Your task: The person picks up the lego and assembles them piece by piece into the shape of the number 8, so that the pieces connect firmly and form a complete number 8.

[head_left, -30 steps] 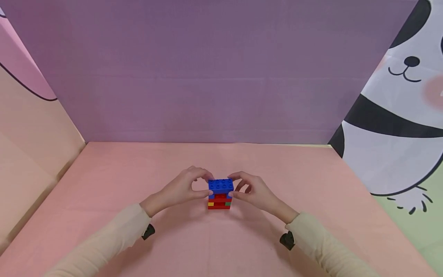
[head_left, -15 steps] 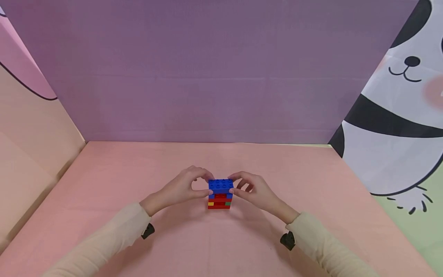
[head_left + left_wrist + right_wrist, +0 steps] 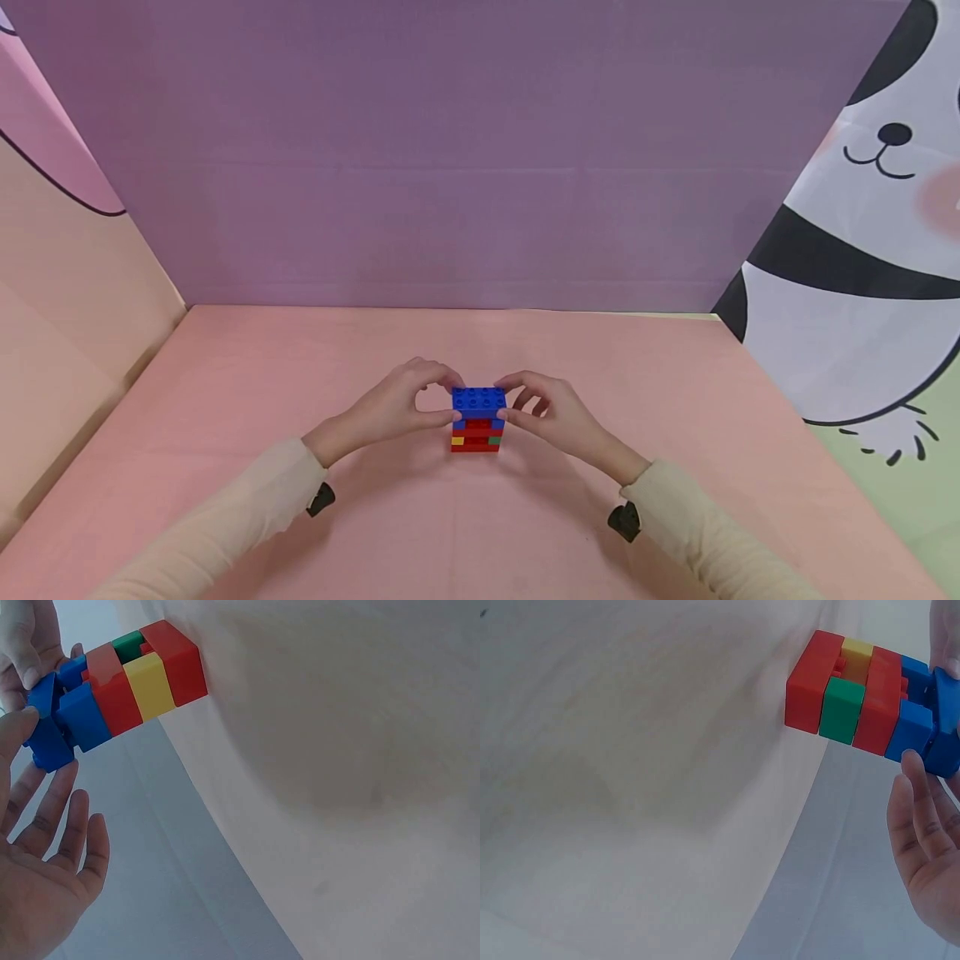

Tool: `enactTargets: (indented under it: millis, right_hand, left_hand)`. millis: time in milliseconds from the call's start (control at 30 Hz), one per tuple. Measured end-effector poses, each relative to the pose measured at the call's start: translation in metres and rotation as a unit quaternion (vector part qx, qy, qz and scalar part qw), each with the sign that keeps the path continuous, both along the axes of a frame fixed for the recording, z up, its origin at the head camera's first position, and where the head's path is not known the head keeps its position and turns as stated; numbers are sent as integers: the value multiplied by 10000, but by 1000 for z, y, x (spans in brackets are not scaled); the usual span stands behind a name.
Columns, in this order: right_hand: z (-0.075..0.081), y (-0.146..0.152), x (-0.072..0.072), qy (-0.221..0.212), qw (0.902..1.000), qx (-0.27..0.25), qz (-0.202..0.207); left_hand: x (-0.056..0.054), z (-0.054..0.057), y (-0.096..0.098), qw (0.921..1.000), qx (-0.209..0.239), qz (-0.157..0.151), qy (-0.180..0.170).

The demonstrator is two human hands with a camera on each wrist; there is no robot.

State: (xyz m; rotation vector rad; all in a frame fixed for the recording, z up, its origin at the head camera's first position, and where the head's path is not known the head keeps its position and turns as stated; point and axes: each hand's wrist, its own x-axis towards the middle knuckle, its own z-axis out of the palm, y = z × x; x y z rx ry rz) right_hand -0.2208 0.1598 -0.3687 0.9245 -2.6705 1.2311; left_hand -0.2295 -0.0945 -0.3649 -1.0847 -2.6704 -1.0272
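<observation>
On the pink table stands a small tower of toy building blocks. Its lowest layer is a red block [image 3: 184, 664], with a yellow block [image 3: 150, 686] and a green block [image 3: 844, 709] side by side on it, a gap between them. Another red block [image 3: 116, 690] bridges these and carries two small blue blocks [image 3: 84, 718]. A long blue block [image 3: 478, 403] with studs lies across the top, tilted against the small blue ones in the wrist views. My left hand [image 3: 393, 402] pinches its left end between thumb and fingers; my right hand [image 3: 551, 412] pinches the right end.
The pink tabletop [image 3: 480, 525] spreads around the tower. A purple backdrop [image 3: 450, 167] rises behind it, and a panel with a panda print [image 3: 862, 350] stands at the right. Dark wrist devices [image 3: 322, 500] sit under both cuffs.
My right thumb has shifted slightly up, from the lower edge of the long blue block onto its front face. The tower and my left hand stay nearly still.
</observation>
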Motion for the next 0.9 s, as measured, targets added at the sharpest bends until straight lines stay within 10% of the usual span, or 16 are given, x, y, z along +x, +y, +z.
enactTargets:
  millis: [900]
  right_hand:
    - [-2,0,1,-185,9998,13,-110]
  left_hand:
    - [0,-4,1,9999,-82,84,-111]
